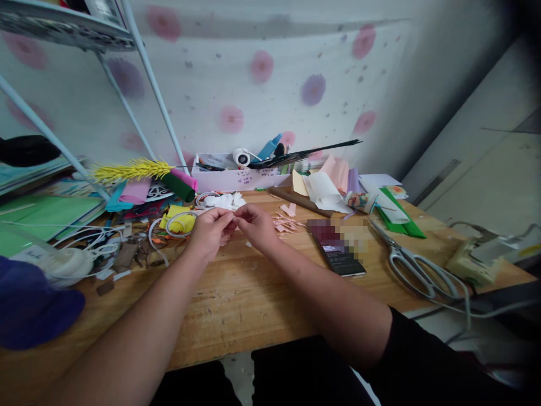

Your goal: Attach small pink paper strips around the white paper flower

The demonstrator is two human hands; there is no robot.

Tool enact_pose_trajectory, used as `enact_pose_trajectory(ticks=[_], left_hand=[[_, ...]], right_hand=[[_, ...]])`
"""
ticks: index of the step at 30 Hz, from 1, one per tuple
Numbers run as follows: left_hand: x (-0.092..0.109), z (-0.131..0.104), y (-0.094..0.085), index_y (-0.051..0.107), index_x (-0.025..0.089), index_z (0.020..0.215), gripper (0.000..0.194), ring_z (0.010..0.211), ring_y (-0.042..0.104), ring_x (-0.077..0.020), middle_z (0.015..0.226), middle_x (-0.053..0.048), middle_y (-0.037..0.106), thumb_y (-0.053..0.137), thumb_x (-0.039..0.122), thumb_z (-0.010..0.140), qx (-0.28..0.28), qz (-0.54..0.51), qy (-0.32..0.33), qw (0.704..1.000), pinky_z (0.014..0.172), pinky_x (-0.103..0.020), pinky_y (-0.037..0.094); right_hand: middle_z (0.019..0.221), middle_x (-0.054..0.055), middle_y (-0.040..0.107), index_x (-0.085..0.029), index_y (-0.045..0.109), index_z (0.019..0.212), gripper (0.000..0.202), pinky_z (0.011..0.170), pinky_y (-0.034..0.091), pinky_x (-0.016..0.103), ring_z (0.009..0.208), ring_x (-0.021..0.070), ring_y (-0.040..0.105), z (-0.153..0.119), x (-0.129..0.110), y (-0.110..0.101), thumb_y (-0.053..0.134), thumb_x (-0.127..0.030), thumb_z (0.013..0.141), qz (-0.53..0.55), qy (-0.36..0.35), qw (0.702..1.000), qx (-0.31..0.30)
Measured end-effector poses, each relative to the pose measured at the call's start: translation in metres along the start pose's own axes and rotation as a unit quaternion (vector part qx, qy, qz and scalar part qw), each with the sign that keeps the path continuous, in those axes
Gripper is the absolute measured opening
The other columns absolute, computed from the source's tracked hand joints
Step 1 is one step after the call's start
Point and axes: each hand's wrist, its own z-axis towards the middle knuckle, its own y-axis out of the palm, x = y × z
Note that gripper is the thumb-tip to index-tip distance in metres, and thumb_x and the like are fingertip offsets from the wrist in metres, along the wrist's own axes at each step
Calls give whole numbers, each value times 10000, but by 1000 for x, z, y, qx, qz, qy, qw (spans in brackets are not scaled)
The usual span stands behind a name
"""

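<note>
My left hand point(212, 230) and my right hand point(253, 224) meet fingertip to fingertip above the middle of the wooden table point(236, 304). Both are closed in a pinch, and whatever lies between the fingertips is too small to make out. Just behind my hands are white petal-like pieces point(224, 201). Several pale pink paper strips point(287, 224) lie to the right of my right hand. Yellow paper point(177, 219) sits left of my left hand, beside a loop of white cord.
A phone point(338, 251) and large scissors point(416, 266) lie on the right. Paper rolls point(323, 189) and a white box point(232, 179) stand at the back. Cables point(91, 239), a purple cap point(36, 301) and a metal rack point(154, 84) occupy the left.
</note>
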Motion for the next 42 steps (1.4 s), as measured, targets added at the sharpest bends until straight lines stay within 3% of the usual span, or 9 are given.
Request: enact_pose_trajectory(ticks=[4, 13, 19, 24, 27, 32, 35, 42], left_hand=[[0, 0, 1, 504, 156, 699, 122, 427, 435, -41, 546, 30, 480, 546, 271, 701, -16, -6, -6, 1000, 390, -155, 310], [0, -2, 10, 471, 135, 660, 121, 439, 389, -25, 548, 39, 427, 529, 227, 713, -10, -94, -46, 995, 406, -141, 287], [8, -8, 9, 474, 143, 676, 100, 431, 364, -28, 561, 41, 423, 524, 220, 719, -99, -118, -87, 984, 417, -153, 297], [13, -10, 8, 499, 134, 649, 167, 438, 389, -40, 556, 21, 458, 519, 283, 720, -139, -22, -75, 987, 415, -161, 292], [13, -6, 2, 558, 137, 730, 180, 433, 394, -45, 558, 16, 483, 526, 312, 706, -99, 90, -56, 989, 399, -162, 271], [9, 9, -19, 604, 137, 767, 204, 410, 372, -51, 516, 28, 467, 528, 293, 659, 62, 193, 19, 979, 394, -173, 268], [7, 16, -33, 618, 152, 761, 216, 416, 396, -69, 538, 13, 504, 497, 294, 651, 140, 265, 52, 953, 390, -186, 272], [7, 22, -48, 635, 191, 776, 236, 482, 485, -120, 626, -16, 607, 462, 288, 647, 188, 422, 58, 885, 428, -215, 296]], right_hand=[[792, 13, 560, -184, 575, 940, 261, 648, 426, 220, 676, 88, 514, -1, -3, 0, 548, -295, 706, 57, -13, 998, -12], [843, 34, 536, -196, 640, 865, 181, 738, 417, 241, 804, 112, 518, -2, -3, 2, 517, -241, 739, 20, -46, 999, 13], [848, 41, 523, -185, 614, 796, 164, 729, 395, 249, 797, 127, 495, -2, -14, -8, 455, -209, 765, -71, -77, 994, 22], [760, 29, 503, -172, 550, 706, 125, 674, 366, 238, 719, 123, 471, 3, -16, -17, 449, -219, 763, -133, -66, 989, 24], [690, 22, 489, -168, 514, 664, 169, 606, 327, 230, 647, 119, 439, 6, -10, -18, 454, -284, 771, -179, -53, 982, 29], [566, 3, 442, -168, 467, 566, 321, 533, 260, 231, 554, 105, 381, 7, -3, -15, 406, -385, 794, -214, -52, 975, 11], [541, -12, 436, -166, 460, 544, 335, 513, 255, 221, 535, 93, 379, 6, 1, -14, 432, -407, 775, -182, -37, 983, -7], [603, -14, 529, -162, 532, 630, 187, 542, 299, 202, 577, 88, 450, 9, 7, -16, 481, -299, 747, -125, 10, 990, -67]])
